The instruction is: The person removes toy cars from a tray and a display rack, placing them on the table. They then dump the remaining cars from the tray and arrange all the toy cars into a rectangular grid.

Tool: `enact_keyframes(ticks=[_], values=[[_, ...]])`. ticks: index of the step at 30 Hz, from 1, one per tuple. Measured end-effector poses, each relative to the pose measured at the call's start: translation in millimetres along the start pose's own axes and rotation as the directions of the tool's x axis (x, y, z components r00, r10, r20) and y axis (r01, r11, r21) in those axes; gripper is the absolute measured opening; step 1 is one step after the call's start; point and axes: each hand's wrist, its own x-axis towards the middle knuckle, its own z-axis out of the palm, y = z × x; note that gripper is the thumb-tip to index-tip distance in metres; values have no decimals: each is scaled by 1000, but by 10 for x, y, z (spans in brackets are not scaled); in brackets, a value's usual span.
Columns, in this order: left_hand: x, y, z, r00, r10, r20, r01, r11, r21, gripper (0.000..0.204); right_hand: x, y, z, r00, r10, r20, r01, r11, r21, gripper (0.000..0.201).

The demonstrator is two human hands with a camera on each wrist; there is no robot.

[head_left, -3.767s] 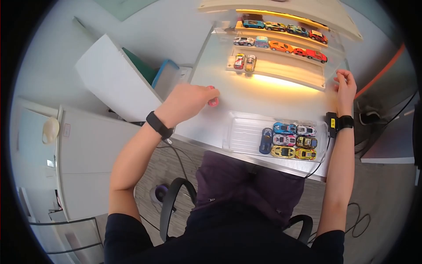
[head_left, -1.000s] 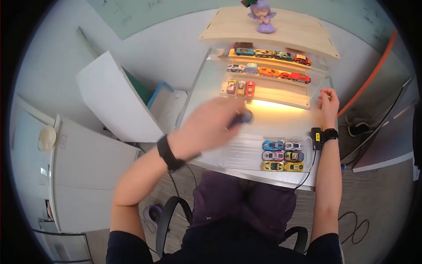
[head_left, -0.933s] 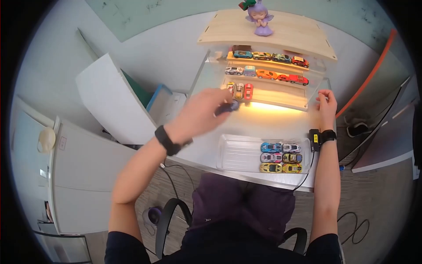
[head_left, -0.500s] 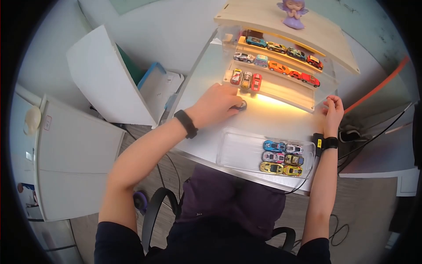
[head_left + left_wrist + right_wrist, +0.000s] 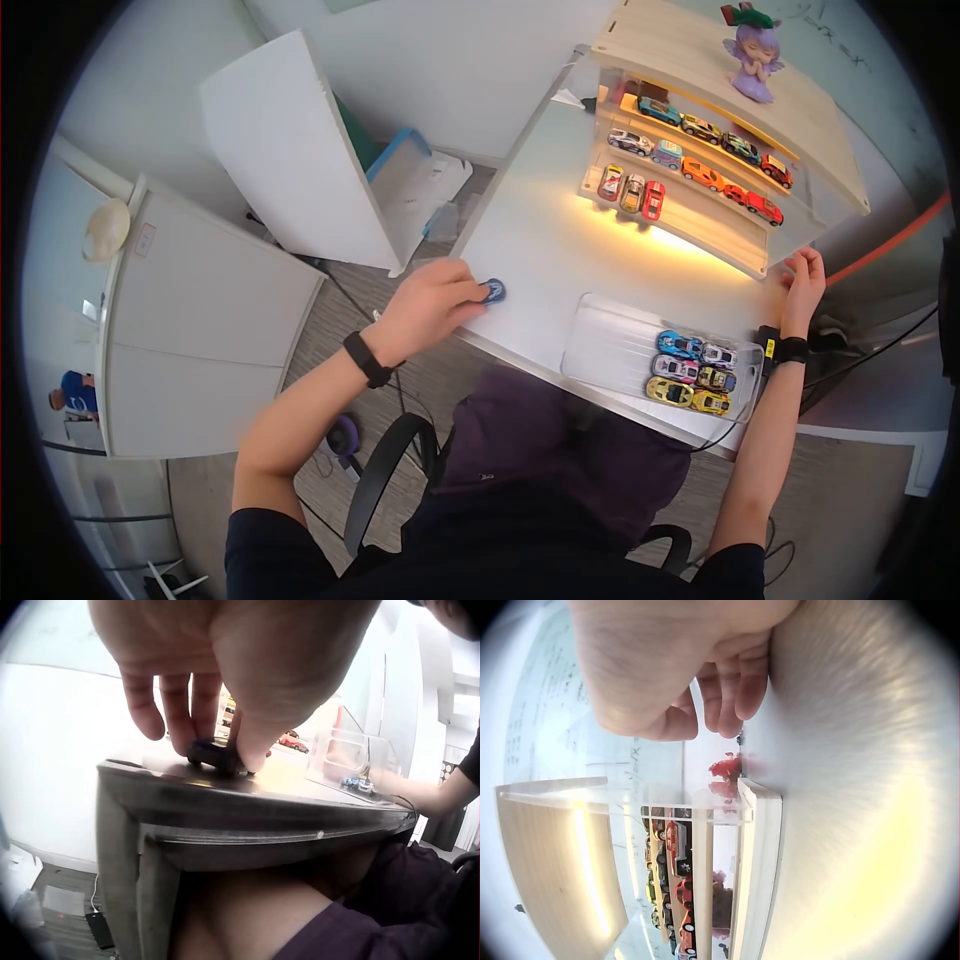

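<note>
Near the table's left front edge, my left hand pinches a dark blue toy car between thumb and fingers. In the left wrist view the toy car stands with its wheels at the tabletop. My right hand rests beside the display case's right end, its fingers loosely curled around nothing. A lit, tiered display case holds rows of toy cars. On its lowest tier a red toy car sits beside two others at the left, with bare wood to their right.
A clear plastic tray by the front edge holds several toy cars on its right side. A purple angel figurine stands on the case's wooden top. A white panel stands left of the table.
Earlier my left hand held the red toy car; it now sits on the lowest tier. The blue toy car left the tray and moved from before the case to the left front edge.
</note>
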Motion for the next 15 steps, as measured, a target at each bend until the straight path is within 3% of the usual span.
enact_keyframes(ticks=[11, 15], values=[[925, 261, 264, 994, 26, 109, -29, 999, 30, 22, 137, 200, -27, 1000, -2, 2, 2, 1000, -29, 11], [1016, 390, 155, 1000, 19, 9, -19, 999, 26, 33, 141, 207, 5, 1000, -7, 17, 7, 999, -33, 12]])
